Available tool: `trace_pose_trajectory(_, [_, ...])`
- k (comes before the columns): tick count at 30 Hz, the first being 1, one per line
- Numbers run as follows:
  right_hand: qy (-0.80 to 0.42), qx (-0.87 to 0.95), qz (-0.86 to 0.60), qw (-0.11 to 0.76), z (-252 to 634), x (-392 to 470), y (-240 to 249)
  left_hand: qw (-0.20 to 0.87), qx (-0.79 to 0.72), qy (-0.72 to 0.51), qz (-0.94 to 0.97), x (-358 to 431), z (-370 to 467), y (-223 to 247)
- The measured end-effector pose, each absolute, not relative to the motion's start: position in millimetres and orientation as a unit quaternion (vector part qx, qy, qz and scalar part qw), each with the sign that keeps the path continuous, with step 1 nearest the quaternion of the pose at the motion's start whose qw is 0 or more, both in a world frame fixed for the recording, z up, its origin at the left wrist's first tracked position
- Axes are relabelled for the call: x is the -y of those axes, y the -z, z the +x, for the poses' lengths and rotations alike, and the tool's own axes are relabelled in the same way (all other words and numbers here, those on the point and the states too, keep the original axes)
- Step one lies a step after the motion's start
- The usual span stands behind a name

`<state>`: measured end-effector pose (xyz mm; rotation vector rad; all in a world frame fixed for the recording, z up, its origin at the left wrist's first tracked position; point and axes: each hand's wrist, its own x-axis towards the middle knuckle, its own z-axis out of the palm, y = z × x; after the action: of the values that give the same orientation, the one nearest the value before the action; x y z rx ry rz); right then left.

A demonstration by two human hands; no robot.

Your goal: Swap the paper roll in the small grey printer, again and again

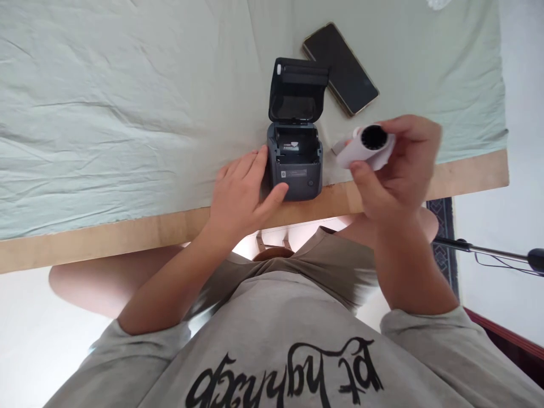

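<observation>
A small dark label printer (297,184) stands near the table's front edge with its lid (297,93) tipped up and its inner bay showing. My left hand (240,198) rests against the printer's left side, fingers stretched out and thumb at its front corner. To the right of the printer, my right hand (399,164) holds a white paper roll (355,153) with a black core, raised over the table edge. The roll's loose end curls beside my fingers.
A dark phone (342,71) lies behind the printer, close to its open lid. Pale green cloth (127,113) covers the table, and its wooden front edge (106,232) is bare. A black and silver rod (497,251) is at the far right, below table level.
</observation>
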<state>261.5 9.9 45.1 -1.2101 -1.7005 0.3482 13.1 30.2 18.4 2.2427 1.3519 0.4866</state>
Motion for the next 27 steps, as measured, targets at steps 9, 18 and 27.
trace_pose_trajectory(9, [-0.064,0.792,-0.504,0.338,224.6,-43.0,-37.6,0.234,-0.517,-0.158,0.808,-28.2,17.5,-20.7])
trace_pose_trajectory(18, [-0.075,0.811,-0.536,0.223,226.2,-61.5,-45.0,0.238,-0.515,-0.163,0.807,-28.2,17.5,-20.1])
trace_pose_trajectory(27, [-0.143,0.793,-0.543,0.237,228.5,-64.3,-33.3,0.238,-0.516,-0.164,0.807,-28.7,17.4,-20.6])
